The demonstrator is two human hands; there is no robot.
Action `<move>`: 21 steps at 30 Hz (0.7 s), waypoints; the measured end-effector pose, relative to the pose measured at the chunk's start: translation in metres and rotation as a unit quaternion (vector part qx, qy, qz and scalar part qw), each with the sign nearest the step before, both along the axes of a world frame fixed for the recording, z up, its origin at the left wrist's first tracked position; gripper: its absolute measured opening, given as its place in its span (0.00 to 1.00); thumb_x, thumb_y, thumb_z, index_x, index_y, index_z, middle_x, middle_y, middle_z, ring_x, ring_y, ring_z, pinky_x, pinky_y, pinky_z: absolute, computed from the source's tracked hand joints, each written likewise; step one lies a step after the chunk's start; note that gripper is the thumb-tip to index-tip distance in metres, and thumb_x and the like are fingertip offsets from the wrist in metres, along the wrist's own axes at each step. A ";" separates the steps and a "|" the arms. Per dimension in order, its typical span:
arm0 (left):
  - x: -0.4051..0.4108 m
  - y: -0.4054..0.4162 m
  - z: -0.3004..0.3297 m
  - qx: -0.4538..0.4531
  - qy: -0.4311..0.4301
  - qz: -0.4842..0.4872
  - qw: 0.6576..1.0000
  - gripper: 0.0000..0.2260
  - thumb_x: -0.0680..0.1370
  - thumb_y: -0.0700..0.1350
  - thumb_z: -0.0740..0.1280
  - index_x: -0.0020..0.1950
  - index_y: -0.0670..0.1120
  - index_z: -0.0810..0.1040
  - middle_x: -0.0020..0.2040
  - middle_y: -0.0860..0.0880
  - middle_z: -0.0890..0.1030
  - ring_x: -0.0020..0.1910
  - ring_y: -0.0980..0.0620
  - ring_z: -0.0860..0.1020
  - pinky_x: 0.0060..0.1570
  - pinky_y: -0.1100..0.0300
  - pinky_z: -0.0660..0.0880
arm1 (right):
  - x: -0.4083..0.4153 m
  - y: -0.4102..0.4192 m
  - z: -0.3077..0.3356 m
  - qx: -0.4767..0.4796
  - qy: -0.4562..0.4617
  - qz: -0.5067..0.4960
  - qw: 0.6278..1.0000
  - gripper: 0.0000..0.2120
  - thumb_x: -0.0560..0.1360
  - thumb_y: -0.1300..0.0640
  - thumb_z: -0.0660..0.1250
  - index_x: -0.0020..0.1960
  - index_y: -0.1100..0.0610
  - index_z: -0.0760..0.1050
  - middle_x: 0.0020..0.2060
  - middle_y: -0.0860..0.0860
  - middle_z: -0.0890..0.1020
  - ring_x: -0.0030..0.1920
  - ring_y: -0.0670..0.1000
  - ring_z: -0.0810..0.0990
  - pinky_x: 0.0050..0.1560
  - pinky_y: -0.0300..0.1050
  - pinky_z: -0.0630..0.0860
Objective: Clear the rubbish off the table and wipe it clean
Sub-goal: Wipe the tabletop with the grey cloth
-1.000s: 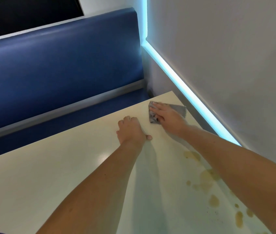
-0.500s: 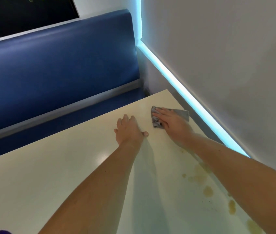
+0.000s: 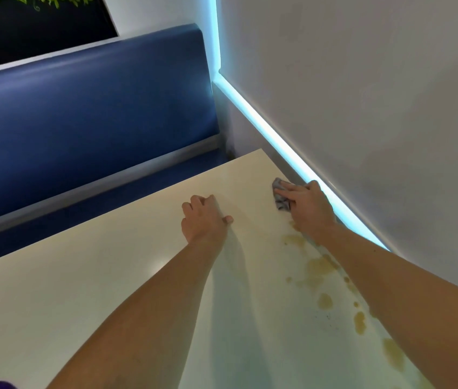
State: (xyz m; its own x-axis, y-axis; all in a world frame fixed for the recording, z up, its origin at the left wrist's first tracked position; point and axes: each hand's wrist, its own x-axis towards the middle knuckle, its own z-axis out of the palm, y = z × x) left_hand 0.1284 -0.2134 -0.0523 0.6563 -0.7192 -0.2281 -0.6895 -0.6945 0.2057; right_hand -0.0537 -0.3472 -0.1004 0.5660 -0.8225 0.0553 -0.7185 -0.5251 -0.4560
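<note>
Head view: right hand [image 3: 310, 209] presses grey cloth [image 3: 279, 200] on table [image 3: 82, 290], fingers straight; left hand [image 3: 204, 223] rests empty, fingers bent.

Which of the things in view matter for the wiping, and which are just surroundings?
Job: grey cloth pressed under the right hand; yellowish stains; table; left hand resting on it.
Surroundings: blue bench; light strip; wall; green plant.

The left forearm [image 3: 152, 304] and right forearm [image 3: 390, 290] are bare and smooth. The left hand [image 3: 204, 223] shows a short, pale thumbnail.
</note>
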 end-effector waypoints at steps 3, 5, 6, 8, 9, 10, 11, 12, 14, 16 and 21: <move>0.001 0.006 0.004 -0.005 0.040 -0.016 0.999 0.22 0.79 0.57 0.64 0.69 0.51 0.67 0.69 0.48 0.64 0.67 0.46 0.62 0.51 0.53 0.71 | 0.005 0.023 0.007 0.006 0.009 0.005 1.000 0.22 0.77 0.64 0.59 0.68 0.48 0.75 0.68 0.52 0.74 0.68 0.57 0.69 0.66 0.54 0.67; 0.001 0.009 0.004 0.000 0.062 -0.035 0.997 0.23 0.80 0.56 0.62 0.73 0.50 0.64 0.73 0.48 0.62 0.71 0.46 0.60 0.59 0.51 0.69 | 0.001 0.042 0.003 0.010 -0.013 0.048 0.999 0.21 0.78 0.65 0.60 0.67 0.50 0.76 0.66 0.54 0.75 0.67 0.59 0.70 0.66 0.56 0.67; 0.000 0.010 0.004 0.007 0.071 -0.046 0.996 0.25 0.80 0.57 0.61 0.74 0.50 0.63 0.75 0.48 0.60 0.74 0.46 0.57 0.64 0.49 0.68 | -0.004 0.045 0.003 0.016 -0.022 0.063 0.998 0.21 0.78 0.65 0.60 0.66 0.50 0.77 0.65 0.54 0.76 0.66 0.59 0.71 0.66 0.56 0.67; -0.001 0.013 0.006 0.025 0.081 -0.066 0.994 0.27 0.80 0.59 0.60 0.76 0.50 0.60 0.78 0.48 0.56 0.77 0.45 0.53 0.68 0.47 0.64 | -0.009 0.036 0.007 0.021 -0.026 0.060 0.998 0.19 0.78 0.65 0.61 0.64 0.49 0.78 0.64 0.54 0.77 0.65 0.58 0.72 0.65 0.53 0.67; -0.003 0.015 0.007 0.030 0.082 -0.073 0.994 0.28 0.79 0.60 0.60 0.75 0.50 0.61 0.78 0.47 0.55 0.77 0.45 0.52 0.69 0.47 0.63 | -0.008 0.028 0.008 0.026 -0.028 0.041 0.998 0.18 0.78 0.64 0.61 0.63 0.49 0.79 0.64 0.55 0.76 0.65 0.58 0.72 0.64 0.50 0.67; -0.005 0.018 0.008 0.029 0.079 -0.078 0.993 0.27 0.79 0.60 0.61 0.75 0.50 0.62 0.78 0.47 0.56 0.76 0.45 0.53 0.68 0.47 0.64 | -0.007 0.025 0.010 0.033 -0.038 0.011 0.999 0.17 0.78 0.64 0.62 0.62 0.50 0.79 0.64 0.56 0.75 0.64 0.58 0.72 0.62 0.46 0.67; -0.009 0.021 0.009 0.024 0.071 -0.083 0.994 0.27 0.79 0.60 0.61 0.73 0.50 0.64 0.76 0.47 0.58 0.75 0.45 0.55 0.66 0.48 0.65 | -0.003 0.024 0.010 0.046 -0.055 -0.022 0.997 0.16 0.78 0.63 0.62 0.60 0.51 0.80 0.63 0.57 0.75 0.63 0.59 0.72 0.60 0.44 0.67; -0.014 0.024 0.009 0.016 0.060 -0.090 0.994 0.26 0.78 0.61 0.62 0.72 0.50 0.65 0.75 0.46 0.60 0.73 0.45 0.57 0.64 0.48 0.65 | 0.000 0.028 0.010 0.053 -0.069 -0.048 0.995 0.15 0.77 0.63 0.62 0.58 0.51 0.81 0.61 0.59 0.74 0.61 0.59 0.72 0.58 0.43 0.68; -0.027 0.031 0.008 0.010 0.047 -0.101 0.994 0.29 0.76 0.63 0.64 0.71 0.50 0.65 0.71 0.46 0.62 0.70 0.45 0.59 0.62 0.50 0.65 | 0.001 0.048 0.009 0.048 -0.094 -0.048 0.993 0.15 0.77 0.65 0.62 0.56 0.51 0.82 0.55 0.57 0.76 0.58 0.53 0.73 0.55 0.38 0.68; -0.037 0.033 0.005 0.033 0.052 -0.101 0.993 0.37 0.71 0.67 0.67 0.73 0.49 0.62 0.70 0.46 0.60 0.69 0.44 0.59 0.62 0.49 0.64 | -0.008 0.072 0.005 0.042 -0.135 -0.022 0.990 0.13 0.77 0.66 0.65 0.54 0.53 0.84 0.50 0.48 0.78 0.54 0.41 0.73 0.51 0.26 0.65; -0.050 0.032 0.002 0.116 0.053 -0.116 0.985 0.58 0.63 0.68 0.74 0.79 0.47 0.44 0.75 0.44 0.52 0.74 0.43 0.52 0.70 0.46 0.58 | -0.022 0.059 -0.007 -0.006 -0.114 0.004 0.993 0.13 0.76 0.64 0.67 0.53 0.50 0.85 0.47 0.43 0.78 0.51 0.48 0.77 0.52 0.39 0.75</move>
State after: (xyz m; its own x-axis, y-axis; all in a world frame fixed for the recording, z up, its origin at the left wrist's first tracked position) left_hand 0.0784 -0.1813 -0.0505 0.4438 -0.7674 -0.4627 -0.8182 -0.5576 0.1400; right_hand -0.0753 -0.2880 -0.1075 0.5438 -0.8169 0.1925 -0.5936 -0.5365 -0.5998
